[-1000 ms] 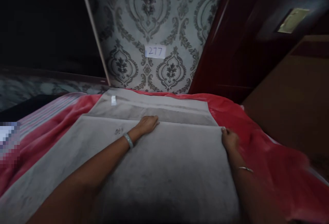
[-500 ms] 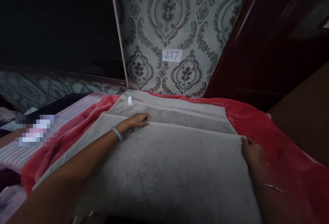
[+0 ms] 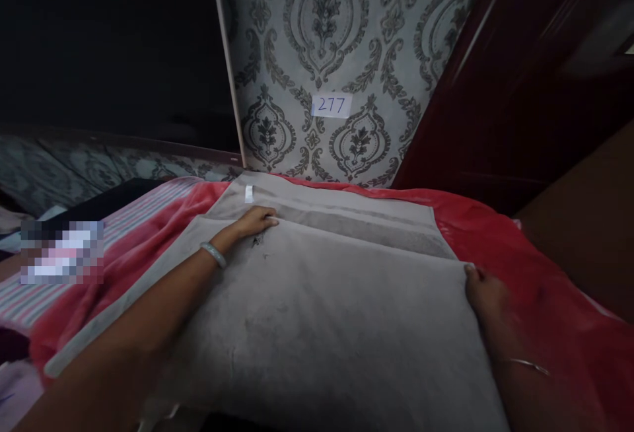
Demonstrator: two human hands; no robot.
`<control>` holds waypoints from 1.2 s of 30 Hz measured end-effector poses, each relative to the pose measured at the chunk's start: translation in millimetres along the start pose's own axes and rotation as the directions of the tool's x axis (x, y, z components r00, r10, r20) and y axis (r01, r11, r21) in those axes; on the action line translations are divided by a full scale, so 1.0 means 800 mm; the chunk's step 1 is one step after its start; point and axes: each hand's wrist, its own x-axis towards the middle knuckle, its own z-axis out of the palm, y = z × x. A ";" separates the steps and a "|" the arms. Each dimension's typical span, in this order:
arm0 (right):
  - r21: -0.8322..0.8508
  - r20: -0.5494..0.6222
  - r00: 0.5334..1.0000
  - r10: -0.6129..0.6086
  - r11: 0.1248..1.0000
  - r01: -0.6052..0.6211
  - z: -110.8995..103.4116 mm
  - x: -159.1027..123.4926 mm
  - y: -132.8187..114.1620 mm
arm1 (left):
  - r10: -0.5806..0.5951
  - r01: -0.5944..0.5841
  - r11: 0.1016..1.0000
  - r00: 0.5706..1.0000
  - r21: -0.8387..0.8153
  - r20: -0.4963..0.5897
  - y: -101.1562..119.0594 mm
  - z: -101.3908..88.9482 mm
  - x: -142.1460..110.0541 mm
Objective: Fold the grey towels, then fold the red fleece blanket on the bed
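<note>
A large grey towel (image 3: pixel 337 306) is spread before me, its near part folded over toward the far end. Beyond the fold edge shows a strip of the layer below, with a smooth woven band and a small white tag (image 3: pixel 249 194). My left hand (image 3: pixel 255 220), with a pale bangle at the wrist, pinches the fold's upper edge left of centre. At the right corner of that same edge, my right hand (image 3: pixel 485 290) is closed on the towel; a thin bracelet circles that wrist. Dark marks show on the towel below my left hand.
Under the towel lies a red blanket (image 3: pixel 500 234), over a striped cloth (image 3: pixel 141 211) at the left. A dark screen (image 3: pixel 113 49) stands at the back left. A paper marked 277 (image 3: pixel 331 106) is on the patterned wall. Dark red glossy furniture (image 3: pixel 495 88) rises at the right.
My left hand has slid a little left and away from me along the fold edge, raising that part of it. My right hand stays at the corner.
</note>
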 end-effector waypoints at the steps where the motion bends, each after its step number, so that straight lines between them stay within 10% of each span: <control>1: 0.003 0.008 0.999 0.033 0.999 -0.033 -0.002 -0.001 -0.003 | -0.001 0.001 1.000 1.000 0.002 0.007 -0.001 0.000 0.003; 13: -0.014 0.107 0.981 0.163 0.987 -0.162 -0.025 -0.009 -0.030 | -0.064 0.061 0.983 0.998 0.174 0.011 -0.025 0.008 -0.015; 25: -0.009 0.164 0.973 0.162 0.987 -0.163 -0.037 -0.020 -0.044 | -0.015 0.093 0.926 0.978 0.367 -0.208 0.027 0.020 -0.069; 31: -0.029 0.189 0.967 0.172 0.985 -0.170 -0.037 -0.018 -0.042 | 0.307 -0.288 0.931 0.950 0.224 -0.057 0.101 0.041 -0.202; 36: -0.036 0.181 0.972 0.151 0.988 -0.147 -0.033 -0.016 -0.036 | 0.352 -0.360 0.867 0.932 0.345 0.087 0.136 0.078 -0.326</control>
